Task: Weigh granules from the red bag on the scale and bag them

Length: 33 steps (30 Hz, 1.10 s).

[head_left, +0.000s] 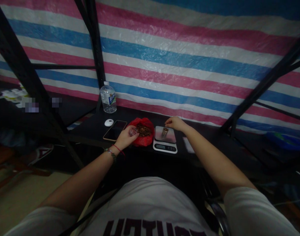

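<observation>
My left hand (126,137) is closed around a small clear plastic cup or lid (133,131), at the left rim of a red plastic bag (146,141). Inside the open bag lies a heap of brown, dried-looking bits (143,130). To its right, a white kitchen scale (165,148) carries a small see-through cylinder (165,132) that looks brownish. Just above and behind that cylinder is my right hand (175,123), thumb and fingertips pinched together. Whatever they may hold is too small to make out. The scale's display cannot be read.
Left of the bag lie a phone (115,130) and a white oval object (109,122), with a clear plastic bottle (108,98) behind. A pale flat piece (188,145) is right of the scale. Dark metal posts (96,49) frame the black table; striped sheeting (177,65) hangs behind.
</observation>
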Tool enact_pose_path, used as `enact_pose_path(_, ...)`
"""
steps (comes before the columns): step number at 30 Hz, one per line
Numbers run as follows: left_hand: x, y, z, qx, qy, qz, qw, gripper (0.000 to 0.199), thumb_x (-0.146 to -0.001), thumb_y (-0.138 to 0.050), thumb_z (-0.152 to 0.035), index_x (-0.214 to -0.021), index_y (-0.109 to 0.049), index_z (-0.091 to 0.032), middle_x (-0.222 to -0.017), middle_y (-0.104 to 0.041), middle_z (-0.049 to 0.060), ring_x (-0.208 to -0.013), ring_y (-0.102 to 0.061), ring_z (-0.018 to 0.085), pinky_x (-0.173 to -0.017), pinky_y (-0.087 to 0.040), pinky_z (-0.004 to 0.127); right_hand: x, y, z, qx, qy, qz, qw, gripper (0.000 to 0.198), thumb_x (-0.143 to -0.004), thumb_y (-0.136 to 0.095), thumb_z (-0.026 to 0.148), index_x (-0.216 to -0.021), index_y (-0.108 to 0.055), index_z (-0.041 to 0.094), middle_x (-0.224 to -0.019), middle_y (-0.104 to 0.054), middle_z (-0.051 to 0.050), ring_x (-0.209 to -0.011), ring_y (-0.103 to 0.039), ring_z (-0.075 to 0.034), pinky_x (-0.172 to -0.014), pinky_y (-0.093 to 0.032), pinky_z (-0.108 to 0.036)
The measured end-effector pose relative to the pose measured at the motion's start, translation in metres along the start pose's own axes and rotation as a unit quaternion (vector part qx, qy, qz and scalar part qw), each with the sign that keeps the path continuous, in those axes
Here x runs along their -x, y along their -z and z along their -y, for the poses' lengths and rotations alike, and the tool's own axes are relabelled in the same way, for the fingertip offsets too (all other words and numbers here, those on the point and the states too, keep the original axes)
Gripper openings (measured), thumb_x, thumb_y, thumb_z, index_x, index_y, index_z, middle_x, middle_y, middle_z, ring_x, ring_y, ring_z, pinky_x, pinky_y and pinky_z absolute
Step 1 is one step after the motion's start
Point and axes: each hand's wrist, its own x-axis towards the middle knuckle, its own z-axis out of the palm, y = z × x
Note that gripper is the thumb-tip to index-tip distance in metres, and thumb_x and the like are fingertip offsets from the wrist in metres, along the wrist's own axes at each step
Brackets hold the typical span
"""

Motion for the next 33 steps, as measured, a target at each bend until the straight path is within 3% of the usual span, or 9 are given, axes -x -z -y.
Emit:
enact_pose_path(8, 0.001, -0.002, 0.003, -0.009, 0.001, -0.003, 1.0, 0.038, -0.076, -0.062, -0.046, -0.104, -0.061, -0.02, -0.093, -0.069, 0.004, -0.079, -0.066, 0.018, -0.076, -0.052, 0.029, 0.008, -0.011, -0.006, -0.037, 0.023, 0.036, 0.998, 0.02, -0.076, -0.067, 0.02, -0.093, -0.075, 0.017, -0.081, -0.073, -0.003, -0.069, -0.064, -0.014, -0.061, -0.044, -0.021)
enact_pose_path(17, -0.001, -0.003, 0.008, -0.01, 0.001, -0.004, 1.0, 0.038, -0.076, -0.062, -0.044, -0.106, -0.061, -0.02, -0.094, -0.07, 0.005, -0.081, -0.066, 0.019, -0.079, -0.052, 0.03, 0.012, -0.006, -0.009, -0.066, 0.04, 0.055, 0.995, 0.024, -0.075, -0.069, 0.027, -0.095, -0.075, 0.015, -0.076, -0.071, -0.002, -0.065, -0.062, -0.013, -0.058, -0.042, -0.021)
enact_pose_path(26, -0.001, -0.003, 0.008, -0.003, 0.003, -0.002, 1.0, 0.04, -0.075, -0.062, -0.046, -0.105, -0.06, -0.019, -0.094, -0.07, 0.005, -0.08, -0.066, 0.019, -0.077, -0.052, 0.031, 0.014, -0.017, -0.017, -0.181, -0.01, -0.07, 0.981, 0.022, -0.074, -0.066, 0.011, -0.095, -0.071, 0.013, -0.089, -0.073, -0.007, -0.081, -0.068, -0.016, -0.075, -0.052, -0.026)
enact_pose_path(33, 0.001, -0.002, 0.003, -0.006, 0.004, -0.003, 1.0, 0.04, -0.075, -0.063, -0.045, -0.105, -0.061, -0.019, -0.094, -0.07, 0.005, -0.08, -0.066, 0.019, -0.078, -0.052, 0.03, 0.013, -0.026, -0.015, -0.139, -0.004, -0.128, 0.982, 0.024, -0.071, -0.065, 0.007, -0.094, -0.07, 0.013, -0.093, -0.072, -0.007, -0.081, -0.067, -0.016, -0.075, -0.053, -0.027)
